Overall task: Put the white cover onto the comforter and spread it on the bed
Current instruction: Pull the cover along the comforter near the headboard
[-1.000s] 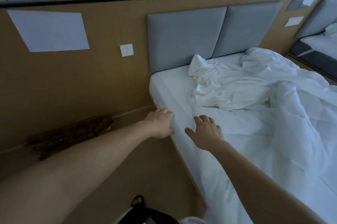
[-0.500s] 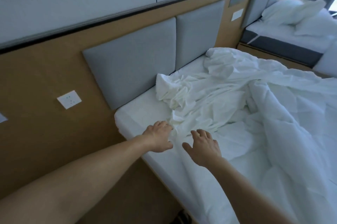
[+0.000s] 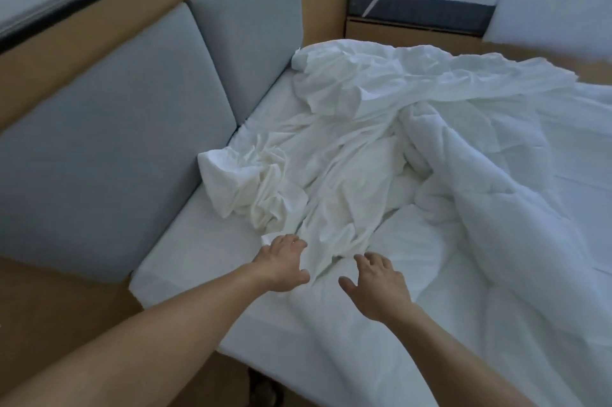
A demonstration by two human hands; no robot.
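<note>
The white cover [image 3: 318,171] lies at twelve o'clock, its near edge just beside the left hand [image 3: 281,262] and further from the right hand [image 3: 377,284], both wide and empty.

White cover [image 3: 331,174], plain, creased. White comforter [image 3: 490,208], quilted. Bed [image 3: 185,261] sheet white. Headboard pads [image 3: 116,141] grey. Wall panel [image 3: 66,307] tan wood. Second bed [image 3: 420,11], dark grey base.

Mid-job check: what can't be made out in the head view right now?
All in the head view:
- Cover opening: lost in crumpled folds.
- Left hand: grip on cover unclear; fingertips merge with cloth.
- Comforter: far side cut off by right edge.
- Bed foot: cut off by bottom edge.
</note>
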